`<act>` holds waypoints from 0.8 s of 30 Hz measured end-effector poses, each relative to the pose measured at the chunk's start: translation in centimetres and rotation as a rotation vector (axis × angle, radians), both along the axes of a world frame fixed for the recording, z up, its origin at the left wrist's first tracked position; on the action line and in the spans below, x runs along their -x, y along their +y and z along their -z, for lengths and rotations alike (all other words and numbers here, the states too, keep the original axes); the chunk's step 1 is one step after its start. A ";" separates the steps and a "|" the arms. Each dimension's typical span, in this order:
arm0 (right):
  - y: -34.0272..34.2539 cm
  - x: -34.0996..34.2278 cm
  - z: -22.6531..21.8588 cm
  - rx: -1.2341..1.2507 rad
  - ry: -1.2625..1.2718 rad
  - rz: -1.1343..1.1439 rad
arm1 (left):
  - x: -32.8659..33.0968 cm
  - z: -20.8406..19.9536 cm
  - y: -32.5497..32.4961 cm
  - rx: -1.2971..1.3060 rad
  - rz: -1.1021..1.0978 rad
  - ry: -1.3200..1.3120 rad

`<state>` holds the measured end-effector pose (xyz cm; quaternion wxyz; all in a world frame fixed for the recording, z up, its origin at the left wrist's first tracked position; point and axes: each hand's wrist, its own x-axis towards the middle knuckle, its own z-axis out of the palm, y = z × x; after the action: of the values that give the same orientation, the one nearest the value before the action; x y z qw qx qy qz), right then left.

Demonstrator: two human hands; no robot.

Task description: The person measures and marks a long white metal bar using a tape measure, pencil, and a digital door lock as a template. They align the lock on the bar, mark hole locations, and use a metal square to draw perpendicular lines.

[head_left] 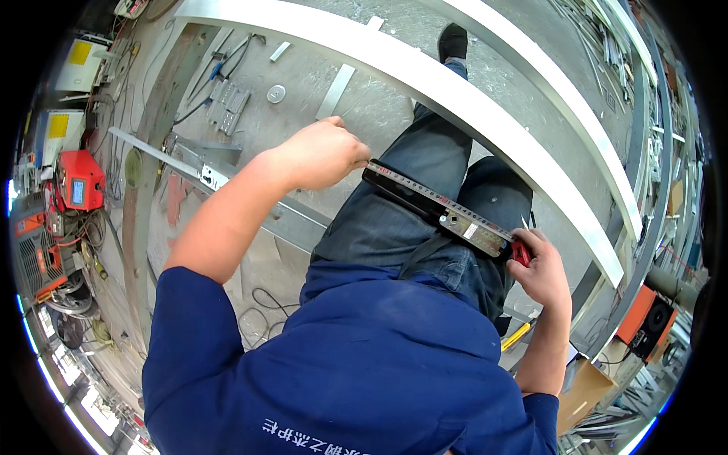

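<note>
A tape measure's pale blade [425,191] is drawn out across my thighs. My left hand [331,154] pinches the blade's free end, its fingertips closed near my left thigh. In my right hand [542,267] the red tape measure case [521,252] is gripped by thumb and fingers. Under and along the blade lies a long black part [402,194] with a scratched metal plate [476,231] at its right end, resting across my lap. A thin pale pointed thing [525,224] sticks up beside my right fingers; its kind is unclear.
Two long white metal bars [425,76] curve across in front of my legs. A metal rail [288,216] passes on my left. Brackets [227,106], a round disc [276,93] and cables litter the floor. A red machine [80,180] stands far left, an orange box [644,322] at right.
</note>
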<state>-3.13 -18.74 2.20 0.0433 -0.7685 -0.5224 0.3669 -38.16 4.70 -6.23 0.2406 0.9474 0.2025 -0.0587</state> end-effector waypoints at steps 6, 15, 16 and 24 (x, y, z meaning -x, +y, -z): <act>0.1 0.0 0.1 0.028 0.017 0.016 | 0.0 -0.3 0.0 0.062 -0.075 -0.028; 0.2 0.0 0.0 0.054 0.056 0.057 | -0.2 0.4 0.6 0.055 -0.019 -0.027; 0.3 0.0 -0.1 0.052 0.059 0.057 | -0.2 0.7 0.6 0.043 0.002 -0.037; 0.0 -0.1 0.1 0.046 0.039 0.052 | -1.0 0.2 0.7 0.135 -0.029 0.038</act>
<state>-3.02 -18.70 2.10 0.0455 -0.7753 -0.4926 0.3926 -37.20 5.41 -6.43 0.3010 0.9247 0.2163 -0.0868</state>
